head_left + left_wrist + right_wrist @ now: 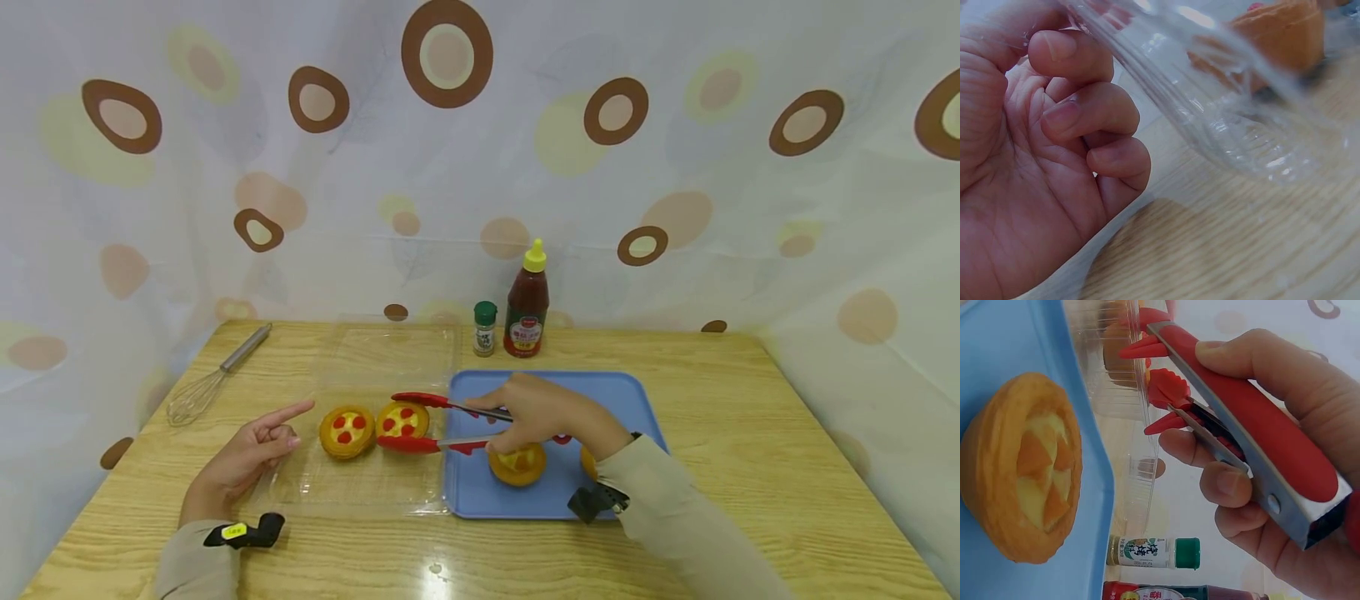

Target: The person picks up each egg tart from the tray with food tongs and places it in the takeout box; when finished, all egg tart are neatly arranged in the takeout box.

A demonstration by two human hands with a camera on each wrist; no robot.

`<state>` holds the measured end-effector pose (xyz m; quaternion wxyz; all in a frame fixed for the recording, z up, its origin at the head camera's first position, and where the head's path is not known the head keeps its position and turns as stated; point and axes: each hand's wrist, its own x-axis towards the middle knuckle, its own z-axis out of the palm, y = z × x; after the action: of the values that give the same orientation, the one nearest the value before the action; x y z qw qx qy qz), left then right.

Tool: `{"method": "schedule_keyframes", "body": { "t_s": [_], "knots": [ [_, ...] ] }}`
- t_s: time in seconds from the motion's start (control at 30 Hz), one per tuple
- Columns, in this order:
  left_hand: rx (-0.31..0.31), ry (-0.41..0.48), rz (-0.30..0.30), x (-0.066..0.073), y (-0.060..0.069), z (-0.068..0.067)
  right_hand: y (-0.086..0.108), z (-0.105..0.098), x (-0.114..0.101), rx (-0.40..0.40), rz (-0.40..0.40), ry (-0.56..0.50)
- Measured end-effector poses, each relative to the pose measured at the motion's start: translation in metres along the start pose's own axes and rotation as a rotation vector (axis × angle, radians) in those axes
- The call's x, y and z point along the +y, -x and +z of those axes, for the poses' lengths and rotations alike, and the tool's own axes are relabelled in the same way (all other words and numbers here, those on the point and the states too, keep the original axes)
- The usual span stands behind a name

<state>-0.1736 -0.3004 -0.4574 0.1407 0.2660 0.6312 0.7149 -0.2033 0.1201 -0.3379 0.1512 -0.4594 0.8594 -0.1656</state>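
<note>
Head view: the red-topped tart (402, 422) sits within the clear container (375, 492), close to that container's right edge. The tongs (1254, 419) have one red head at the tart's back rim and one at its front; whether they press or merely flank it, I cannot tell. The right hand (536, 410) has its fingers clamped on the tongs' handles. At the container's left edge, the left hand (247, 454) has its index finger straight, the others curled; I cannot tell whether it grips the plastic.

Risks, in my judgement: a hard squeeze could dent the crust; a tong head catching the thin wall could drag the whole container; an off-centre pinch could roll the tart against the neighbouring tart (347, 432) on its left.

Materials: crust round and golden, filling pale yellow; container transparent and ribbed, its lid (393, 350) laid back toward the desk's rear edge; tongs metal, with red heads and handle pads. The smooth blue tray (611, 400), corners rounded, lies just beside the container's right edge. Near its front edge is an orange-wedge tart (1044, 469).

Near the back edge of the wood-grained desk (525, 558) stand a green-capped shaker (484, 333) and a sauce bottle (527, 308); a wire whisk (217, 379) lies by its back left corner.
</note>
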Motion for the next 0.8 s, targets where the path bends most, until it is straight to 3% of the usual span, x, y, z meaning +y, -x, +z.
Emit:
{"method": "schedule_keyframes", "body": {
  "t_s": [0.43, 0.8],
  "knots": [
    [-0.003, 0.008, 0.007, -0.0016, -0.0004, -0.0014, -0.0064, -0.0012, 0.0002, -0.013, -0.006, -0.021],
    [-0.016, 0.030, 0.014, -0.0022, -0.0002, -0.0021, -0.0099, -0.0043, -0.0001, -0.038, 0.035, -0.062]
  ]
}}
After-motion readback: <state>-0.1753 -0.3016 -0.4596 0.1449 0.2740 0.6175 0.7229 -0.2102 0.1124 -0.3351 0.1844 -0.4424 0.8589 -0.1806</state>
